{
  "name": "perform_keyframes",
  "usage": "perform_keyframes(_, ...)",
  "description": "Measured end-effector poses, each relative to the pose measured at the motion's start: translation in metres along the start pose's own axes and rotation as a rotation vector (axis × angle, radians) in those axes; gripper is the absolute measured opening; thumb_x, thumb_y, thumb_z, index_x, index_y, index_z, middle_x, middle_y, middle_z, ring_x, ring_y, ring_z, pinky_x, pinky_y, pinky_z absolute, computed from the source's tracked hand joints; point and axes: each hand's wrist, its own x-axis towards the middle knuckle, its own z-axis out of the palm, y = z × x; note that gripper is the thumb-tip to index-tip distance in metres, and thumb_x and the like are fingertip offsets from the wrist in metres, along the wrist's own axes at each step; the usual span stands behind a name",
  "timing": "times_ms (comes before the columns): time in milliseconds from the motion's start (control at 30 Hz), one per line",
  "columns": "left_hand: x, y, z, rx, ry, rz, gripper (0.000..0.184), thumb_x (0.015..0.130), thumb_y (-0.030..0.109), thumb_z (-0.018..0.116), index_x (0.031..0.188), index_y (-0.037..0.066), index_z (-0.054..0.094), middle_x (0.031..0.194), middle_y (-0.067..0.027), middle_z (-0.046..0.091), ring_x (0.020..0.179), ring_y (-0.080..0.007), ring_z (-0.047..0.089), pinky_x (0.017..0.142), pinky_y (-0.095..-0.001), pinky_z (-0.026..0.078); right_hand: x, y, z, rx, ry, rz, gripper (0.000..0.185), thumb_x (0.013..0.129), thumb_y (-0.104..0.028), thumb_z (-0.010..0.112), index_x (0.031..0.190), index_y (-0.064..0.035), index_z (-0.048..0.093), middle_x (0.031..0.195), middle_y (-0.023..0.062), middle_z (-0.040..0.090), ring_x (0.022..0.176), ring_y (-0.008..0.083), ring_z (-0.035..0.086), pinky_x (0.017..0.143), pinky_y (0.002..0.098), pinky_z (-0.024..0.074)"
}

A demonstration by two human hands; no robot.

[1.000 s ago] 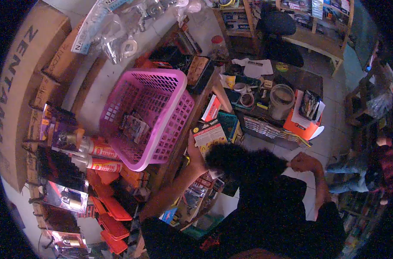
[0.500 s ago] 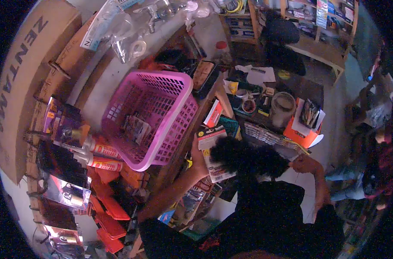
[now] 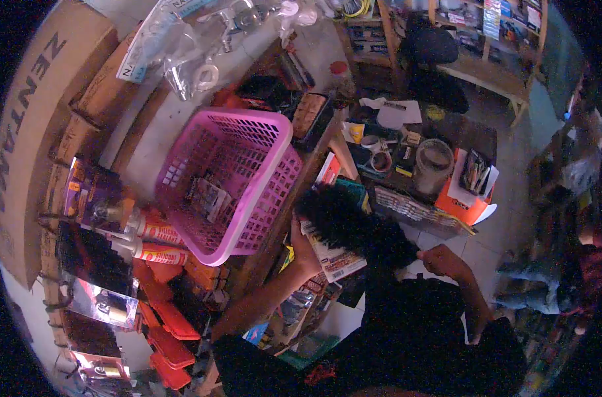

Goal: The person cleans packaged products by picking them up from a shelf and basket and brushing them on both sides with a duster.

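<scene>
My left hand (image 3: 303, 246) is closed on the edge of a flat white packet (image 3: 341, 263) with a barcode near its lower end. A fluffy black duster (image 3: 360, 228) lies across the upper part of this packet and hides most of it. My right hand (image 3: 444, 262) makes a fist at the right end of the duster, gripping it; the handle itself is hidden. Left of my left hand, a pink plastic basket (image 3: 251, 208) with several small packets (image 3: 210, 198) inside stands on a wooden bench.
Silicone sealant tubes (image 3: 161, 253) and red cases (image 3: 172, 346) lie at left, near hanging padlock packs (image 3: 106, 304). Beyond my hands, a low table carries a clear tub (image 3: 434, 163) and an orange box (image 3: 456, 192). A black chair (image 3: 432, 49) stands behind.
The duster has swept left, over the top of the packet, as my right hand moved left and slightly down. The packet has tilted a little in my left hand.
</scene>
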Motion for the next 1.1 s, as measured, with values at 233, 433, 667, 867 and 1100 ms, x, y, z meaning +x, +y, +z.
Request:
perform_keyframes(233, 0.009, 0.001, -0.030, -0.053, -0.212, -0.035, 0.071, 0.082, 0.066, 0.030, 0.128, 0.013, 0.045, 0.124, -0.0116, 0.050, 0.112, -0.0333, 0.048, 0.098, -0.0485, 0.035, -0.013, -0.051, 0.003, 0.222, 0.000, 0.159, 0.051, 0.087, -0.042, 0.053, 0.050, -0.0085, 0.043, 0.047, -0.0033, 0.038, 0.042, 0.0070, 0.032, 0.041, 0.0270, 0.0267)
perform_keyframes(433, 0.007, 0.001, -0.036, 0.045, -0.090, 0.031, 0.066, 0.084, 0.062, 0.029, 0.126, 0.014, 0.047, 0.120, -0.0116, 0.052, 0.108, -0.0329, 0.050, 0.097, -0.0484, 0.036, -0.005, -0.039, 0.012, 0.159, 0.020, 0.109, 0.051, 0.087, -0.043, 0.054, 0.051, -0.0087, 0.043, 0.048, -0.0034, 0.038, 0.043, 0.0068, 0.030, 0.041, 0.0268, 0.0265)
perform_keyframes(667, 0.005, 0.003, -0.004, 0.027, -0.046, 0.021, 0.065, 0.086, 0.061, 0.028, 0.123, 0.013, 0.049, 0.119, -0.0131, 0.053, 0.107, -0.0336, 0.050, 0.096, -0.0480, 0.037, 0.001, -0.041, 0.010, 0.114, -0.029, 0.070, 0.050, 0.088, -0.041, 0.054, 0.052, -0.0080, 0.043, 0.048, -0.0030, 0.038, 0.043, 0.0073, 0.030, 0.042, 0.0279, 0.0275)
perform_keyframes(867, 0.008, 0.002, -0.003, 0.034, 0.082, 0.029, 0.060, 0.086, 0.055, 0.031, 0.121, 0.009, 0.050, 0.118, -0.0126, 0.054, 0.106, -0.0315, 0.051, 0.094, -0.0467, 0.038, 0.009, -0.030, 0.015, 0.055, 0.054, 0.136, 0.052, 0.088, -0.041, 0.053, 0.051, -0.0056, 0.043, 0.047, -0.0023, 0.038, 0.043, 0.0082, 0.032, 0.042, 0.0286, 0.0293)
perform_keyframes(1100, -0.002, -0.003, 0.030, 0.082, 0.236, 0.066, 0.044, 0.089, 0.043, 0.038, 0.108, 0.007, 0.054, 0.100, -0.0126, 0.059, 0.091, -0.0265, 0.057, 0.080, -0.0415, 0.047, 0.007, -0.022, 0.015, 0.153, 0.104, 0.206, 0.051, 0.088, -0.040, 0.054, 0.052, -0.0051, 0.047, 0.047, -0.0015, 0.039, 0.045, 0.0087, 0.033, 0.043, 0.0286, 0.0297)
